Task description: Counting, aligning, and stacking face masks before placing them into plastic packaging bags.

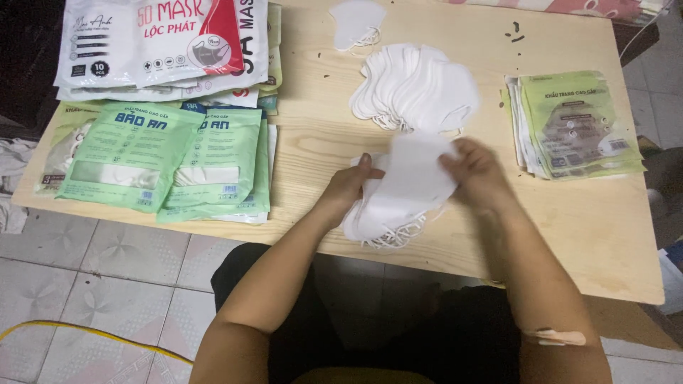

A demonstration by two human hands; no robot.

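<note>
Both hands are closed on the same small stack of white face masks [405, 188] near the front edge of the desk [569, 227]: the left hand [352, 186] has its grip pinched on the stack's left end, thumb on top, and the right hand [478, 171] clamps the upper right corner, fingers curled over it. The stack sits a little raised and tilted, its ear loops trailing out at the bottom. From where I stand, the thing to mind is keeping the edges squared between the two grips so no mask slides out, and keeping those loose loops from snagging. Just behind lies a fanned pile of white masks [416, 89], with one single mask [356, 21] beyond it. Green packets [163, 160] are heaped at the left, white and red packets [163, 43] behind them, and a stack of flat green pouches [580, 124] lies at the right.
</note>
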